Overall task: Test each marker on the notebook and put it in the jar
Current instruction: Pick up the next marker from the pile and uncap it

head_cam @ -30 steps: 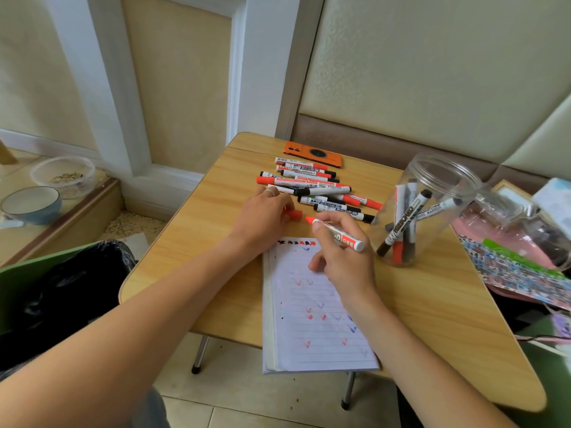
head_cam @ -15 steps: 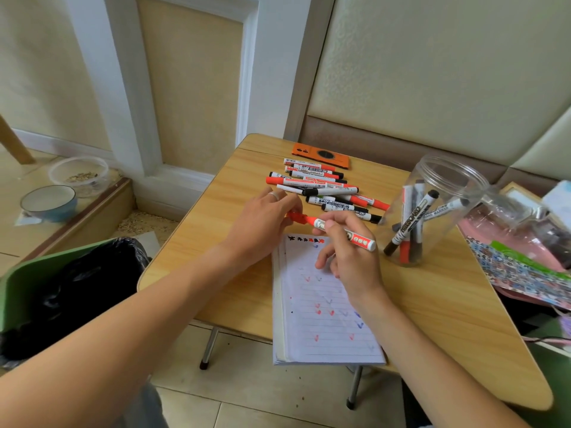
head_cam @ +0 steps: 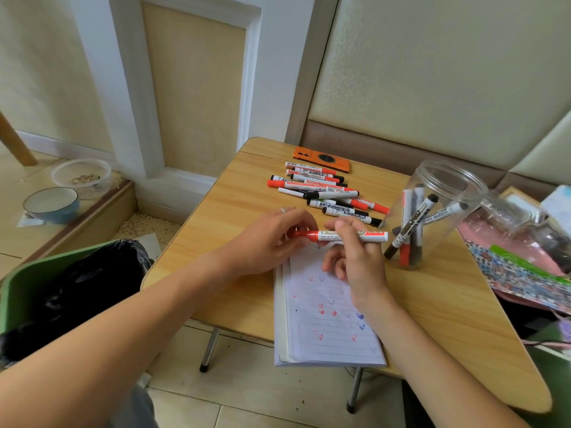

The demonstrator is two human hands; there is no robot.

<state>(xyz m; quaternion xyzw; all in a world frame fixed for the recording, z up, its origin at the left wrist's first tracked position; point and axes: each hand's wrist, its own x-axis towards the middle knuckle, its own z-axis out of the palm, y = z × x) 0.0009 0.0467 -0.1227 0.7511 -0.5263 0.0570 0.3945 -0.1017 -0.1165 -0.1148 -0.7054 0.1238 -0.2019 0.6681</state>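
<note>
On the floor at far left stood a blue bowl (head_cam: 51, 204) and a clear plastic tub (head_cam: 81, 177) with some crumbs in it, and nearer, a green bin (head_cam: 43, 273) lined with a black bag. Behind rose a white-framed cream wall panel and, to the right, padded cream upholstery. A small wooden table (head_cam: 216, 217) on thin metal legs carried everything else. The left hand (head_cam: 265, 242), a ring on one finger, pinched the red cap of a red marker (head_cam: 340, 235), while the right hand (head_cam: 355, 257) gripped its white barrel; the marker lay level just above the top edge of the open lined notebook (head_cam: 327, 319), whose page bore small red and blue ticks. Beyond the hands lay a loose heap of markers (head_cam: 324, 189), roughly ten, red-capped and black-capped, their labels too small to read, and past them an orange phone (head_cam: 321, 159) face down. At right stood one clear jar (head_cam: 432, 214), holding about five markers; one read "WHITEBOARD", another "BOARD MARKER". A pink pouch (head_cam: 500, 230) sat at the far right
</note>
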